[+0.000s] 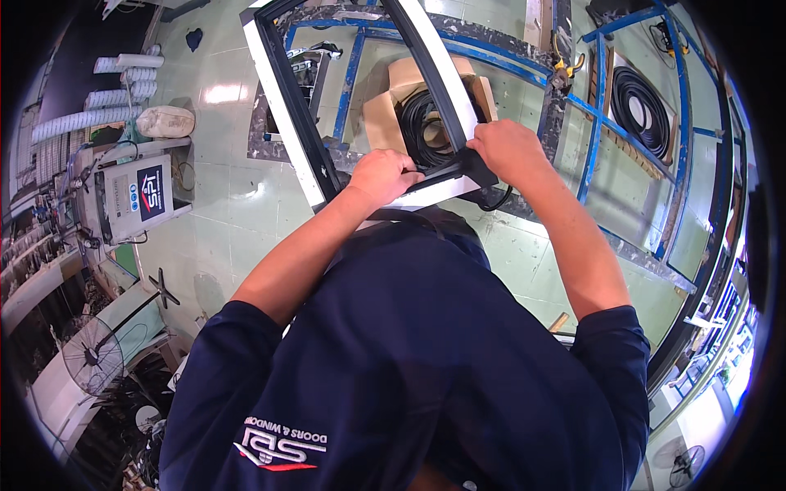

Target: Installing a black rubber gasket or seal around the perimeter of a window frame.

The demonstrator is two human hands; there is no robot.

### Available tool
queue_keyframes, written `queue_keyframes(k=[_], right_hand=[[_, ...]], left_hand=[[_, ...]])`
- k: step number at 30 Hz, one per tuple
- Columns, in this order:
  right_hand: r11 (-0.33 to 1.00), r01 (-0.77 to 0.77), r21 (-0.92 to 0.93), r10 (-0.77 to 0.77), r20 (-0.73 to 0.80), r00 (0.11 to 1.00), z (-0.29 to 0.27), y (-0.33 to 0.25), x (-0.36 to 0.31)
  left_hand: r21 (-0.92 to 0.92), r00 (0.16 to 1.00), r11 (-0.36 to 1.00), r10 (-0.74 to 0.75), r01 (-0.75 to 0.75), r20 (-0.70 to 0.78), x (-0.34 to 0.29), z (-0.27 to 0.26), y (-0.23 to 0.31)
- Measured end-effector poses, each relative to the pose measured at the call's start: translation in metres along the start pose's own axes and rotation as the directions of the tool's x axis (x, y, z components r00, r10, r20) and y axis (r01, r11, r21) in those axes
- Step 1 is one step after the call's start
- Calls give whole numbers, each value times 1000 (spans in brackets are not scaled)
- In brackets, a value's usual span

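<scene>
A white window frame with black inner edges lies in front of me, its near rail close to my body. My left hand is closed over that near rail, thumb and fingers pressed on the black rubber gasket along its inner edge. At the near right corner my right hand pinches the same gasket. A loose black end hangs below that corner, and a thin black loop curves out beside it. My fingers partly hide the gasket at both places.
Beneath and beyond the frame are a blue metal rack and an open cardboard box of coiled black strip. Another black coil lies at the right. At the left stand a grey machine and a fan.
</scene>
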State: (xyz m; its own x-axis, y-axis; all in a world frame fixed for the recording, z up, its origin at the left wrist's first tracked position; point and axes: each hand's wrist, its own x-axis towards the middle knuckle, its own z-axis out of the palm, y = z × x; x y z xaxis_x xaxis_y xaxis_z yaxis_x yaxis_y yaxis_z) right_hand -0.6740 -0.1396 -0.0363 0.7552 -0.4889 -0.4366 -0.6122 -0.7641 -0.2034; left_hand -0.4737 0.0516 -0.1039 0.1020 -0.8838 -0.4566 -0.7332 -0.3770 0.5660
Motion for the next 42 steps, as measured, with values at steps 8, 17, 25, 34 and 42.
queue_keyframes(k=[8, 17, 25, 34, 42], right_hand=[[994, -107, 27, 105, 44, 993, 9, -17, 4], [988, -153, -14, 154, 26, 988, 25, -19, 9], [991, -124, -44, 124, -3, 992, 30, -14, 8], [985, -151, -88, 155, 40, 987, 30, -17, 7], [991, -127, -38, 130, 78, 989, 8, -29, 11]], left_hand=[[-31, 992, 991, -130, 129, -5, 13, 7, 15], [-19, 992, 993, -116, 117, 54, 32, 1, 32], [-15, 991, 994, -102, 104, 88, 49, 10, 29], [-66, 977, 989, -122, 135, 176, 64, 13, 31], [66, 970, 996, -74, 60, 233, 68, 0, 32]])
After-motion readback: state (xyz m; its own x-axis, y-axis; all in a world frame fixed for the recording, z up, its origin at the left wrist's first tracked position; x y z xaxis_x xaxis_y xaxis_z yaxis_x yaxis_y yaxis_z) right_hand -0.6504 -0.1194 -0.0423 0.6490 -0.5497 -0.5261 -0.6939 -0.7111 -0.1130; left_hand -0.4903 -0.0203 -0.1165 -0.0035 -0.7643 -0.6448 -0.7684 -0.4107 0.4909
